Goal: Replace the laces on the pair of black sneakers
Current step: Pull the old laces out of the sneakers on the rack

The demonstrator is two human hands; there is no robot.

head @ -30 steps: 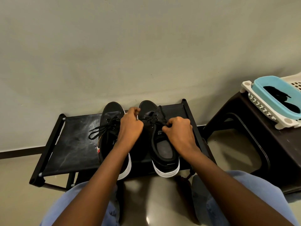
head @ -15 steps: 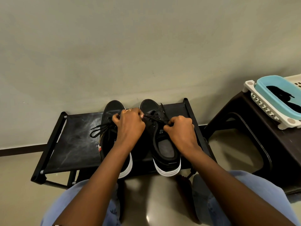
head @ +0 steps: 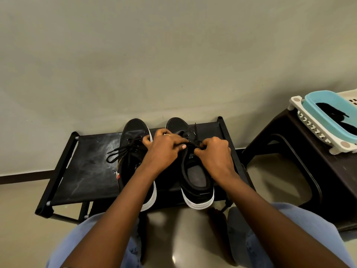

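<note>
Two black sneakers with white soles stand side by side on a low black rack (head: 83, 171), toes toward the wall. The left sneaker (head: 133, 132) has its black lace tied in a bow (head: 119, 151) that hangs over its left side. My left hand (head: 164, 147) and my right hand (head: 214, 153) meet over the tongue of the right sneaker (head: 197, 176). Each hand pinches a strand of that shoe's black lace (head: 194, 143), pulled taut between them.
A dark brown plastic stool (head: 301, 171) stands to the right, carrying a white basket (head: 309, 124) with a blue tub (head: 318, 113) that holds something black. A plain wall rises right behind the rack. My knees in blue jeans are at the bottom.
My left hand has shifted right from over the gap between the shoes to the right sneaker's lacing, closing on my right hand. The camera has tilted slightly.
</note>
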